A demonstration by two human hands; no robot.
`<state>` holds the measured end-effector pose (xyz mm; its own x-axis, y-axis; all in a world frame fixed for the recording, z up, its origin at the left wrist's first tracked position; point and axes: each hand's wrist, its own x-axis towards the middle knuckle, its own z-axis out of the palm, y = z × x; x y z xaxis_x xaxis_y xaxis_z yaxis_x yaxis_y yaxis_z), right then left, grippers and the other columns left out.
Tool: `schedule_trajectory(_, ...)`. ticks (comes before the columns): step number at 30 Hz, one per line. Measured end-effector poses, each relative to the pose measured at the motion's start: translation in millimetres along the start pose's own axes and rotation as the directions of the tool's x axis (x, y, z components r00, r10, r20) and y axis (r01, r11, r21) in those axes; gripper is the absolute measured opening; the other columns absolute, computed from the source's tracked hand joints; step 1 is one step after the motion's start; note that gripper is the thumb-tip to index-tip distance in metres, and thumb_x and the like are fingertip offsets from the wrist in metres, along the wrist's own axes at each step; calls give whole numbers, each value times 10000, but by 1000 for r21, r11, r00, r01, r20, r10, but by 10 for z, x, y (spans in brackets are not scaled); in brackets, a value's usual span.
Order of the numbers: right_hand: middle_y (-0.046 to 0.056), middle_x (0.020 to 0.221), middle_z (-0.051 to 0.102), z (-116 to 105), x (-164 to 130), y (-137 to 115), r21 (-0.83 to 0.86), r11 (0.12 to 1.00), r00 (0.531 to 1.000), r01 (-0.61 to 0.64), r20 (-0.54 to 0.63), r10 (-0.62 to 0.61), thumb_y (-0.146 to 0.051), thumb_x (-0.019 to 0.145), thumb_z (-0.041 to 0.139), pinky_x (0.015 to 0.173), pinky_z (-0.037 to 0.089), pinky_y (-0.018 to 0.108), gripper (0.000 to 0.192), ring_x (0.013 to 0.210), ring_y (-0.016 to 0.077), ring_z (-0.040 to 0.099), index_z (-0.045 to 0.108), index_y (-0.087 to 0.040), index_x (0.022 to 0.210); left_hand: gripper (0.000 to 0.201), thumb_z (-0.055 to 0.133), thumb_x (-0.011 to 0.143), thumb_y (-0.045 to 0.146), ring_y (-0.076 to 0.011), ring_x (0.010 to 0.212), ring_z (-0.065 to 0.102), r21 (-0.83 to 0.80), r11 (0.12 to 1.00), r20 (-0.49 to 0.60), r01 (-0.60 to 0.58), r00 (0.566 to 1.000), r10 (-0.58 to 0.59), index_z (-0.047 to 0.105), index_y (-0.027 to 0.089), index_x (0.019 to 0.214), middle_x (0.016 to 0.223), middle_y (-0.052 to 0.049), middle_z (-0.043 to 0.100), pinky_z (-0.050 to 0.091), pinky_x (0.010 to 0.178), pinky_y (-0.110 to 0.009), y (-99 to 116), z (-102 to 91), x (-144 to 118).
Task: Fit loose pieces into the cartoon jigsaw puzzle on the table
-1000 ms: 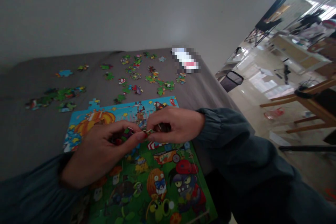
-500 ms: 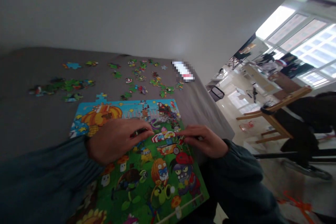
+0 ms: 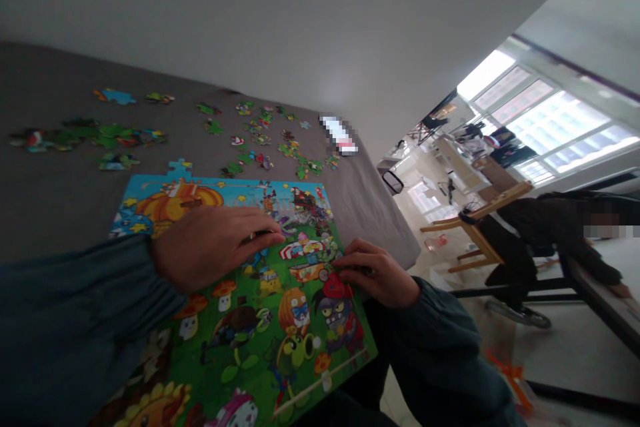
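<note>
A colourful jigsaw puzzle [image 3: 280, 373] with cartoon plants and zombies lies in front of me, mostly assembled. My left hand [image 3: 220, 240] rests over its upper middle, palm down. Thumb and fingers come close together there, and anything between their tips is hidden. At the puzzle's right edge, beside the pictured food cart, my right hand [image 3: 377, 271] has its bent fingertips and thumb on the surface. Whether it pinches a small piece is unclear. A light-blue puzzle piece [image 3: 179, 169] juts out from the top edge.
Loose puzzle pieces [image 3: 107, 135] lie across the grey cloth [image 3: 60, 207], with another cluster [image 3: 260, 123] nearer the wall. A phone [image 3: 339, 135] lies at the cloth's right side. Off to the right stand a wooden chair [image 3: 480, 240] and a person in dark clothes [image 3: 525, 227].
My right hand has shifted slightly down along the puzzle's right edge, its fingers more bent. My left hand stays at about the same spot on the puzzle. The camera view has turned slightly.
</note>
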<state>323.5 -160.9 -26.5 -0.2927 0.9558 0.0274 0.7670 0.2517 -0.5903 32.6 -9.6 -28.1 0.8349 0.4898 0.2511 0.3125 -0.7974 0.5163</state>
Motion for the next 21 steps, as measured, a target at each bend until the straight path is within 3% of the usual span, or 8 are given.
schedule_trajectory(3, 61, 952, 616, 21, -67, -3, 14, 1000, 999, -26, -33, 27, -333, 934, 654, 754, 538, 282, 252, 841, 146, 622, 745, -199, 1126, 529, 359, 969, 629, -223, 868, 668, -127, 989, -2, 70, 998, -71, 741, 265, 929, 977, -26, 733, 490, 777, -346, 44, -25, 27)
schedule_trajectory(9, 62, 940, 620, 44, -116, -18, 37, 998, 997, -53, -48, 54, -332, 938, 647, 708, 527, 278, 245, 806, 143, 622, 742, -192, 1116, 462, 470, 915, 636, -182, 668, 633, -307, 891, 126, 335, 942, -311, 735, 257, 922, 797, 6, 728, 464, 600, -283, 121, -64, 44)
schedule_trajectory(12, 62, 940, 620, 46, -125, -18, 51, 997, 998, -51, -41, 53, -324, 937, 648, 708, 524, 279, 241, 809, 145, 621, 741, -189, 1114, 432, 510, 891, 619, -164, 637, 623, -415, 832, 178, 367, 930, -321, 710, 237, 879, 767, -1, 718, 472, 567, -258, 125, -60, 54)
schedule_trajectory(16, 60, 935, 617, 55, -147, -12, 65, 996, 998, -54, -41, 56, -327, 938, 645, 688, 513, 275, 247, 787, 139, 615, 737, -192, 1123, 447, 507, 882, 635, -101, 436, 502, -504, 749, 270, 430, 902, -336, 684, 225, 886, 716, 4, 687, 383, 406, -220, 125, -52, 53)
schedule_trajectory(19, 51, 920, 615, 50, -150, -10, 79, 995, 998, -53, -32, 56, -320, 936, 649, 668, 500, 266, 233, 769, 133, 605, 738, -204, 1118, 487, 467, 894, 651, -91, 348, 432, -485, 746, 306, 456, 888, -344, 686, 217, 859, 538, 33, 556, 293, 336, -211, 139, -62, 45)
schedule_trajectory(21, 49, 922, 617, 32, -145, -12, 89, 995, 998, -54, -13, 56, -316, 935, 652, 651, 488, 260, 225, 760, 128, 596, 738, -208, 1113, 511, 443, 902, 656, -95, 340, 445, -478, 750, 323, 458, 885, -335, 713, 222, 902, 533, 30, 563, 293, 327, -211, 151, -69, 41)
